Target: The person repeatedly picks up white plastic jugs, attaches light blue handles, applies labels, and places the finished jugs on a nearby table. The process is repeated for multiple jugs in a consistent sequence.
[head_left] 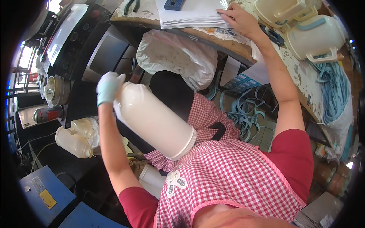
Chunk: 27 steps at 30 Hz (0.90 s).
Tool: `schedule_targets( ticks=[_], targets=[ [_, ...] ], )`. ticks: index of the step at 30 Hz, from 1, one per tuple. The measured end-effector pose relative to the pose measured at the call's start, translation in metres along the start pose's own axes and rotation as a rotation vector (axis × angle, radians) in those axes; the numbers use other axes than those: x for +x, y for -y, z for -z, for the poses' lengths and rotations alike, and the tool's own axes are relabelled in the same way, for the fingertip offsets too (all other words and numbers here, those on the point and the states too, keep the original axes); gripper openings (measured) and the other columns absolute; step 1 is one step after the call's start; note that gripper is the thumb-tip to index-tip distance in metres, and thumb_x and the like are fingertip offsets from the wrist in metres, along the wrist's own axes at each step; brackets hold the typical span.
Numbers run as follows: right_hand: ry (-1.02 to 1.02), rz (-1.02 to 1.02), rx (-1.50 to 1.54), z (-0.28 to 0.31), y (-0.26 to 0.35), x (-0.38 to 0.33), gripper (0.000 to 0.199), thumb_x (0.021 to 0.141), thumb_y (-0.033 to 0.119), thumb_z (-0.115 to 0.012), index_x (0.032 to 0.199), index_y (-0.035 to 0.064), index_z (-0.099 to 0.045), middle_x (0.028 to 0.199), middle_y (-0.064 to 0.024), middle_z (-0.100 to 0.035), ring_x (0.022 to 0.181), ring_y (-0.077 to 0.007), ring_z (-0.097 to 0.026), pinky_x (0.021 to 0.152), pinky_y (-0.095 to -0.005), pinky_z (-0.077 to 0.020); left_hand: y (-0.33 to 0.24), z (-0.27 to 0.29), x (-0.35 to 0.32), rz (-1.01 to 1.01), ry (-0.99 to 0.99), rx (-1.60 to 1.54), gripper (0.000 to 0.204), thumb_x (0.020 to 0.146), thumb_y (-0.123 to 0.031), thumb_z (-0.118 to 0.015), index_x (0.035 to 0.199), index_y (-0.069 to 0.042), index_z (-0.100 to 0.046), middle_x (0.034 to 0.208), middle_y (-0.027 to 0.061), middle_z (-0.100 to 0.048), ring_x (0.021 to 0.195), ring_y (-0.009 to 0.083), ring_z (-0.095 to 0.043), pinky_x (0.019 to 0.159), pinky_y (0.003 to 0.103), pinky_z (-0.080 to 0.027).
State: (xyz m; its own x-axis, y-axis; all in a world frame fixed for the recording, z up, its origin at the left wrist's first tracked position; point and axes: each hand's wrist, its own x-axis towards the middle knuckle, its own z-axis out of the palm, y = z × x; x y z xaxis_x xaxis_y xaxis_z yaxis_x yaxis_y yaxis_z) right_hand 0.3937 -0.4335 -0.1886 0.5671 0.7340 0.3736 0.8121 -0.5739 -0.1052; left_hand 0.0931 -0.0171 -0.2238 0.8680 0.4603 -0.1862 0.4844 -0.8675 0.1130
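Observation:
My left hand (109, 88), in a pale whitish-green glove, is closed on the far end of a white cylindrical plastic container (154, 117). The container lies tilted across my lap, its ridged rim against my checked apron (220, 171). Whether it has a handle is hidden. On the workbench, my bare right hand (243, 21) rests with its fingers stretched out over the right side of a stack of white paper sheets (194, 22). A small blue block (174, 4) sits on the sheets.
Cream plastic jugs (311, 38) stand at the bench's right. Blue strips spill from a bag (334, 95) and lie tangled on the floor (245, 114). A translucent sack (178, 57) hangs below the bench edge. At left are a black control panel (78, 38) and blue cabinet (45, 195).

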Motion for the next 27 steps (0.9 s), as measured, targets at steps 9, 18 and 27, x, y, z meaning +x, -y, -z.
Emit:
schedule_targets(
  ticks=[9,18,27],
  targets=[
    [-0.09,-0.363,0.081,-0.01,0.015,0.002,0.031,0.102,0.032,-0.058,0.122,0.015,-0.074,0.113,-0.0203,-0.067,0.103,-0.0372,-0.066,0.089,-0.0437,-0.0527,-0.029,-0.031,0.027,0.053,0.062,0.039,0.049,0.093,-0.05,-0.062,0.095,-0.004,-0.079,0.102,0.0217,-0.075,0.098,0.0409,-0.071,0.088,0.049,-0.056],
    [-0.312,0.065,0.701,0.039,0.205,-0.065,0.034,0.096,0.005,-0.068,0.13,0.0074,-0.07,0.095,-0.0028,-0.057,0.077,-0.0142,-0.057,0.074,-0.0235,-0.0475,-0.09,-0.009,-0.144,-0.362,-0.552,-0.935,0.016,0.096,-0.009,-0.067,0.109,-0.006,-0.077,0.102,0.0102,-0.073,0.095,0.0226,-0.07,0.09,0.032,-0.052],
    [0.304,0.228,1.098,0.015,0.312,-0.108,0.043,0.087,0.021,-0.082,0.129,0.0183,-0.073,0.093,-0.0035,-0.062,0.076,-0.0149,-0.061,0.069,-0.0261,-0.0503,-0.095,-0.037,-0.246,0.243,-0.451,-1.541,0.015,0.103,-0.011,-0.066,0.109,0.001,-0.072,0.106,0.0046,-0.069,0.096,0.0094,-0.062,0.087,0.026,-0.051]
  ],
)
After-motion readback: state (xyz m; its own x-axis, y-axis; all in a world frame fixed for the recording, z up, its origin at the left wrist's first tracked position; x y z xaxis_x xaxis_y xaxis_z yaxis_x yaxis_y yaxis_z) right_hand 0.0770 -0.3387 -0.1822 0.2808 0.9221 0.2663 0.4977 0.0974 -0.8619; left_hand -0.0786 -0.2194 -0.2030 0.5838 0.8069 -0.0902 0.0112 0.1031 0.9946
